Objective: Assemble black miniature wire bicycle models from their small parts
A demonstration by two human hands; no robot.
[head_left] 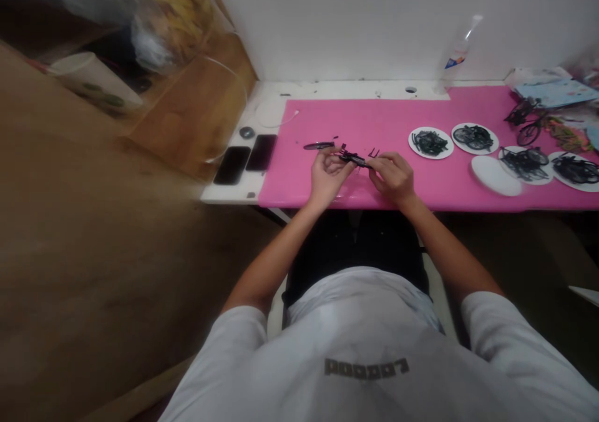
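Between my two hands, above the front part of the pink mat [350, 119], is a thin black plastic assembly [353, 158]. My left hand [327, 175] pinches its left end, and my right hand [393, 175] grips the right end with fingers closed. A flat dark part [318, 145] lies on the mat just beyond my left fingertips. One small angular black piece [373, 153] shows above my right fingertips; whether it is joined to the assembly I cannot tell.
White plates of black parts [430, 143] stand at the right, near an upturned-looking white lid or plate [496, 175]. Dark assembled pieces [528, 132] lie farther right. Two phones [261, 153] rest at the left edge. A clear bottle [461, 53] stands at the back.
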